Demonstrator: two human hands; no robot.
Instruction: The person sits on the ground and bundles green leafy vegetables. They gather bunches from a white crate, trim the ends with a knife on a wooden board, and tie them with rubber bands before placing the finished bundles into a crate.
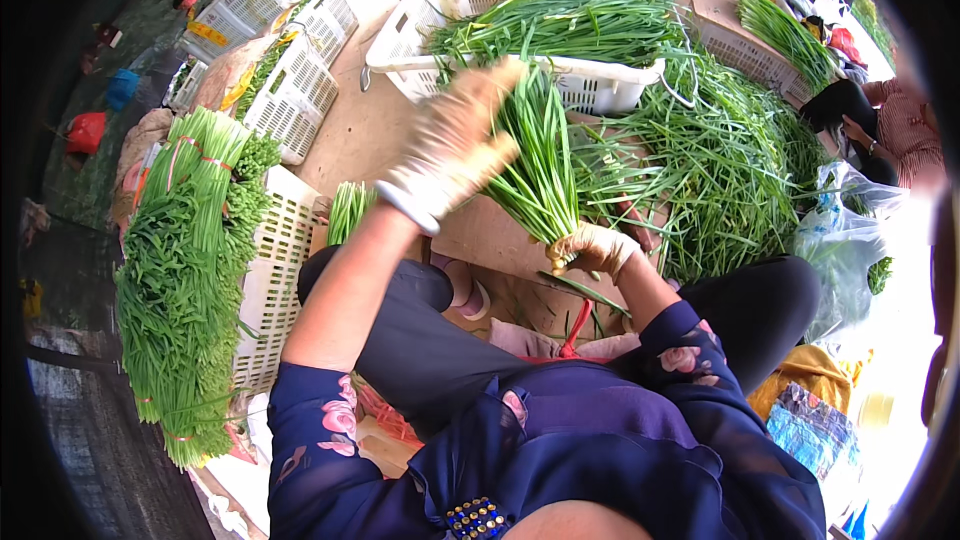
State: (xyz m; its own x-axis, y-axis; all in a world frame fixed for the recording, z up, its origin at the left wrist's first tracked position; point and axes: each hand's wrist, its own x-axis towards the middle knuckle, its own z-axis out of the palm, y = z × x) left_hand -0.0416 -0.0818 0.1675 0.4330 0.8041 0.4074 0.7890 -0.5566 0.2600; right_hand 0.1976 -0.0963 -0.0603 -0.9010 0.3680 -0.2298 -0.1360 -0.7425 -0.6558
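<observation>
My right hand [596, 249], in a pale work glove, is closed around the stem ends of a bunch of long green leafy stalks [541, 154], probably Chinese chives. The bunch points away from me, its leaf tips close to the white basket's near rim. At the left side of the bunch is my left hand [472, 131], gloved too and blurred, with the thumb apart from the fingers and nothing in it. Beyond both hands, a white plastic basket [397, 37] holds more of the same leaves. A large loose heap of leaves [727, 165] lies to the right.
Tied bundles of green stalks [180, 277] lie on a white crate [281, 270] at the left. More crates [292, 101] stand farther back. A clear plastic bag [844, 255] is at the right, near a seated person [904, 127]. A board [495, 240] lies between my knees.
</observation>
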